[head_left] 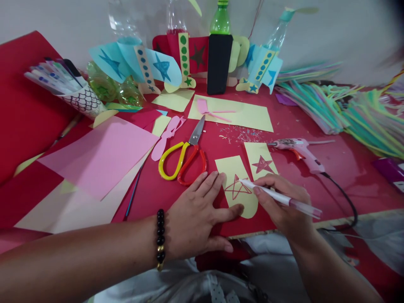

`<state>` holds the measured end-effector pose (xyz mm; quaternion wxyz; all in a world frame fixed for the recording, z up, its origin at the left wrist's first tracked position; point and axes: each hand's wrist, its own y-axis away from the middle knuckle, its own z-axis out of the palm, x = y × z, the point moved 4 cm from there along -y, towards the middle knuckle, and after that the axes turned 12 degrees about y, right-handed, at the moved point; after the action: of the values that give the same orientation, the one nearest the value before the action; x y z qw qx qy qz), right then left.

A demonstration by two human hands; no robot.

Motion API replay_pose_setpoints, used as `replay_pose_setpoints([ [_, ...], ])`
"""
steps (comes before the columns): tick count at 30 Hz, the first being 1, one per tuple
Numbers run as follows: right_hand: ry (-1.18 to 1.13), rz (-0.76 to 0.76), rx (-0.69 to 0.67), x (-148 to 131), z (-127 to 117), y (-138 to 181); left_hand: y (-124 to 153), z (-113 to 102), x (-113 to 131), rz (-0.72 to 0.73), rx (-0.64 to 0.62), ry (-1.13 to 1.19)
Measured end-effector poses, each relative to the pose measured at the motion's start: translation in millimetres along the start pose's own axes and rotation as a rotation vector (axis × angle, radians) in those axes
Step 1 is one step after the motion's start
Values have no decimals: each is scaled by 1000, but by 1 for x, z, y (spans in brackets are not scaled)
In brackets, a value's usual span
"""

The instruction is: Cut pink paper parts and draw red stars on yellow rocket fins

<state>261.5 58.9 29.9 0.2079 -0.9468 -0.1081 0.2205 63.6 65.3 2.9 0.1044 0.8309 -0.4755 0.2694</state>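
Red-covered worktable [347, 193], bearing a pink paper sheet [97, 158] at left. Left hand [195, 219]: spread flat, pressing a yellow round-ended paper card [243, 206] at near centre. Right hand [284, 210]: closed around a white pen [248, 183], tip at the card's drawn star [236, 188]. Pink glue gun [299, 151], right; red-and-yellow scissors [186, 158], left, just beyond the hands.

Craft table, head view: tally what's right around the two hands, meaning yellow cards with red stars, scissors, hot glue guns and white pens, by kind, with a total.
Yellow cards with red stars: 2
Scissors: 1
Hot glue gun: 1
White pen: 1
Total: 5
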Motion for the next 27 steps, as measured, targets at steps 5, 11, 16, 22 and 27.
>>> replay_pose_setpoints([
  [5,15,11,10,0,0,0,1,1,0,6,3,0],
  [11,3,25,1,2,0,1,1,0,0,5,-1,-12],
  [16,-43,-19,-48,-1,-1,3,1,1,0,2,-7,-14],
  [22,-203,-146,-167,-4,5,6,0,2,0,11,-2,-20],
  [27,-288,-203,-211,-6,10,6,1,3,0,18,13,-29],
])
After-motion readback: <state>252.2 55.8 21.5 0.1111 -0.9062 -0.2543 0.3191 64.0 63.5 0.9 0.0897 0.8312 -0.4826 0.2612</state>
